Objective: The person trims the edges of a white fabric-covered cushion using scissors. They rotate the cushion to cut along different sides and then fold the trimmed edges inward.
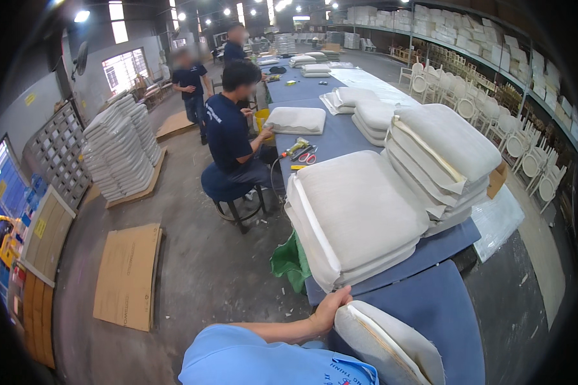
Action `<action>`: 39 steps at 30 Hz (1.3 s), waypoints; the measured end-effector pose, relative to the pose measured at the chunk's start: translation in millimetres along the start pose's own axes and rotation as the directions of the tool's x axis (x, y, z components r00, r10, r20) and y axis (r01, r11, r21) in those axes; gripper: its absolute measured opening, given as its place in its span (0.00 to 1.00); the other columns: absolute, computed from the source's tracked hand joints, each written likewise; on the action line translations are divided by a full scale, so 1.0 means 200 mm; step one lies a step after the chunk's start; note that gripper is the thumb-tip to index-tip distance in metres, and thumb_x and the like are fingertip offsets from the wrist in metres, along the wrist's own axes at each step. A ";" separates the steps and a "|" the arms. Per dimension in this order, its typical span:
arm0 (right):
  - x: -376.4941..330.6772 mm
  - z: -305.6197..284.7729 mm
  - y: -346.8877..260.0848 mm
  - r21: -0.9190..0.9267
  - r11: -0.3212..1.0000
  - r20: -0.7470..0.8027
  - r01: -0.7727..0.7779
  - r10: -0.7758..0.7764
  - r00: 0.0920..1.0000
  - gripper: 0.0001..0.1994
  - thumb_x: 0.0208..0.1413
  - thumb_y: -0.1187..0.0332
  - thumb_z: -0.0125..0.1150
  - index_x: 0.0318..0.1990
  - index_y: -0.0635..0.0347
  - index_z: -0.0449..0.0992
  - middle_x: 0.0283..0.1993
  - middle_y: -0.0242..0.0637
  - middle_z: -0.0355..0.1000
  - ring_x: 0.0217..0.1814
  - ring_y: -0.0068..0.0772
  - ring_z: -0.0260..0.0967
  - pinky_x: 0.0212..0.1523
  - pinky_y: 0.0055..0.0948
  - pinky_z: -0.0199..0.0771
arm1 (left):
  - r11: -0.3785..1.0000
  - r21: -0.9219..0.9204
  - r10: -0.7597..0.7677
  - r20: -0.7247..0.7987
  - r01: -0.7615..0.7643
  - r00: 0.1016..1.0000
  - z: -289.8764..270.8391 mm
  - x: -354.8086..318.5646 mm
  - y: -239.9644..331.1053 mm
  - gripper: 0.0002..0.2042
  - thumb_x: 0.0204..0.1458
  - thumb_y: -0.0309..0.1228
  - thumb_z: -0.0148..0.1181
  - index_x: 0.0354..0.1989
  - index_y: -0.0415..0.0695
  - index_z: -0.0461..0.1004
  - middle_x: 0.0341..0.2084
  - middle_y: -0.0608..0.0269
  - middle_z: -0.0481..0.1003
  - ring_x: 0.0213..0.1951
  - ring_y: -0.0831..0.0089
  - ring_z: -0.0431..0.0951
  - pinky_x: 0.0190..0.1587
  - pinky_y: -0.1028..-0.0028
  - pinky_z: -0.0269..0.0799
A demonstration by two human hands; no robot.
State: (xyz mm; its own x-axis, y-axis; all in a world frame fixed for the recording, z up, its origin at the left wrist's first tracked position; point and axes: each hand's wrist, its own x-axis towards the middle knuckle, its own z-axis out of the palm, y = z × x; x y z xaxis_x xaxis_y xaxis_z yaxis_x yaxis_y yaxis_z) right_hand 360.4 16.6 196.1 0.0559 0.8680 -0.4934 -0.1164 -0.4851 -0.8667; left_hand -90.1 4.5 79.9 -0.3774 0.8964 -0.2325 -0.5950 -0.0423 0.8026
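My left hand (331, 310) reaches across from the lower middle, its sleeve light blue. It grips the left end of a pale grey seat cushion (408, 333) standing tilted on edge close to my body. The cushion's open side shows a white inner edge and loose fabric. Some of my fingers are hidden behind it. Just beyond my fingertips lies a stack of similar cushions (359, 212) on the blue-covered table (443, 301). A taller cushion pile (449, 141) stands behind and to the right. My right hand is out of view.
A seated co-worker (228, 122) handles another cushion (297, 120) at the table's left side. Near it lie red-handled scissors (308, 158) and a green air tool (297, 147). Green cloth (291, 262) hangs by the table edge. Flat cardboard (128, 276) lies on the floor.
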 end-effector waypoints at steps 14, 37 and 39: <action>0.10 -0.01 0.15 0.119 0.978 -0.047 0.171 -0.166 0.985 0.24 0.73 0.47 0.42 0.52 0.60 0.73 0.34 0.42 0.77 0.24 0.40 0.72 0.28 0.40 0.75 | 0.999 0.045 0.015 -0.065 -0.012 0.998 -0.02 0.06 -0.03 0.31 0.70 0.56 0.41 0.20 0.48 0.74 0.16 0.73 0.70 0.20 0.80 0.67 0.26 0.75 0.61; 0.16 -0.15 0.18 0.008 0.993 0.142 0.116 -0.116 0.983 0.29 0.72 0.40 0.40 0.46 0.59 0.75 0.31 0.40 0.77 0.24 0.41 0.74 0.26 0.40 0.73 | 0.980 0.176 0.125 -0.177 -0.093 0.976 -0.03 0.00 0.00 0.33 0.71 0.55 0.40 0.19 0.45 0.73 0.18 0.70 0.72 0.22 0.78 0.68 0.28 0.75 0.63; 0.11 -0.05 0.15 0.054 0.993 0.072 0.105 -0.109 0.991 0.28 0.73 0.42 0.39 0.46 0.60 0.74 0.31 0.40 0.77 0.25 0.41 0.73 0.28 0.42 0.74 | 0.956 0.237 0.233 -0.268 -0.170 0.935 -0.09 -0.02 -0.01 0.28 0.71 0.51 0.43 0.26 0.42 0.76 0.23 0.65 0.77 0.26 0.75 0.75 0.32 0.74 0.69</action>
State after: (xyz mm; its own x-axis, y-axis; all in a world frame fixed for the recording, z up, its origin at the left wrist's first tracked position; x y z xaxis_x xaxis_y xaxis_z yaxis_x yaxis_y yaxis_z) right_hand 367.2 20.5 159.4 -0.0030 0.9212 -0.3892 -0.1631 -0.3844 -0.9086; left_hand -101.2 -6.2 69.4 -0.6814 0.7100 -0.1777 -0.3364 -0.0883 0.9376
